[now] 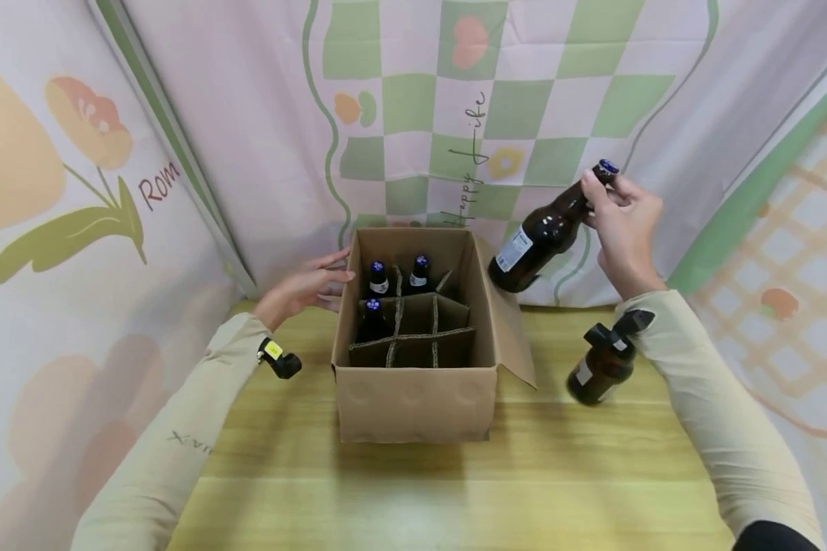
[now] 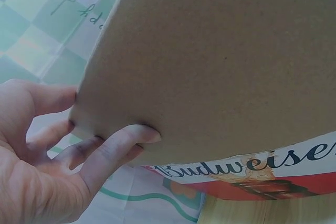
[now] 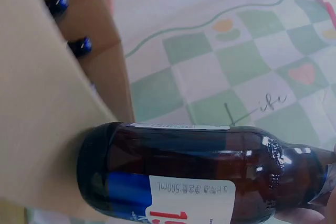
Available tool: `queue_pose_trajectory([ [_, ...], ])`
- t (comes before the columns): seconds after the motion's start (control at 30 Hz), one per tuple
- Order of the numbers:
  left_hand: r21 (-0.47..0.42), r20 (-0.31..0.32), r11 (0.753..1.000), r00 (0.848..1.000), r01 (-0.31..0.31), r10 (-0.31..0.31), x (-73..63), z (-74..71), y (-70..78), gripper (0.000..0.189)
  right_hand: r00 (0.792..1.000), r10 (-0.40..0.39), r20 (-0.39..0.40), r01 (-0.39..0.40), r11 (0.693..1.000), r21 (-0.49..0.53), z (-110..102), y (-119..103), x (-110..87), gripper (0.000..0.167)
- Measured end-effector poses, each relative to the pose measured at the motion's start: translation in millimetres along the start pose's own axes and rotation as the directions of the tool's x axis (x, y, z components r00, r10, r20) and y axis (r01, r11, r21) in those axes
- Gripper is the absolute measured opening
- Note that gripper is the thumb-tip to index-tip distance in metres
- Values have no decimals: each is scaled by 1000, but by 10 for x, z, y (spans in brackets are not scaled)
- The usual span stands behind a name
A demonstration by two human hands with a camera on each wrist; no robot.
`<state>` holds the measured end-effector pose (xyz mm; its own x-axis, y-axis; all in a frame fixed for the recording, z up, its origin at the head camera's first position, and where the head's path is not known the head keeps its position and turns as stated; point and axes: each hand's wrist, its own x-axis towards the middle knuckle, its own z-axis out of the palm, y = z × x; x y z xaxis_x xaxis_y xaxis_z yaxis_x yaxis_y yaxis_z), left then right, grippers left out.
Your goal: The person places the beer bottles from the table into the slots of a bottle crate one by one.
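Observation:
My right hand (image 1: 627,222) grips a brown beer bottle (image 1: 544,237) by its neck, just below the blue cap. The bottle is tilted, its base toward the box's right flap (image 1: 510,321). In the right wrist view its white and blue label (image 3: 191,198) shows. An open cardboard box (image 1: 416,402) stands on the table, with cardboard dividers (image 1: 434,344) inside. Three blue-capped bottles, one of them a back bottle (image 1: 420,274), stand in its left and back compartments. My left hand (image 1: 310,283) is at the box's left edge, fingers pinching the cardboard flap (image 2: 210,66).
Another brown bottle (image 1: 599,371) stands on the wooden table (image 1: 413,497), right of the box and beneath the right wrist camera. A printed curtain (image 1: 413,115) hangs close behind the box. Red and white Budweiser print (image 2: 252,169) shows on the box's outer wall.

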<state>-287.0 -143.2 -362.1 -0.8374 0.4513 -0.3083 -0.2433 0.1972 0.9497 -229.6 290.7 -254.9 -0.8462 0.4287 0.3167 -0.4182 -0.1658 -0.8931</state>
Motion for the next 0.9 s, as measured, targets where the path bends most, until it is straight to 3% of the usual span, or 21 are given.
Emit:
queue_pose_trajectory([
  [0.37,-25,-16,1000,1000,10,-10,57,24,-45,76,999,8,53,-10,1000,26,360,-49,29,29],
  [0.6,-22,-15,1000,1000,5,-5,61,44,-41,77,991,-73,114,76,997,-21,588,20,9,28],
  [0.9,-14,-12,1000,1000,6,-6,27,32,-45,76,981,-120,154,130,990,-54,769,46,-67,28],
])
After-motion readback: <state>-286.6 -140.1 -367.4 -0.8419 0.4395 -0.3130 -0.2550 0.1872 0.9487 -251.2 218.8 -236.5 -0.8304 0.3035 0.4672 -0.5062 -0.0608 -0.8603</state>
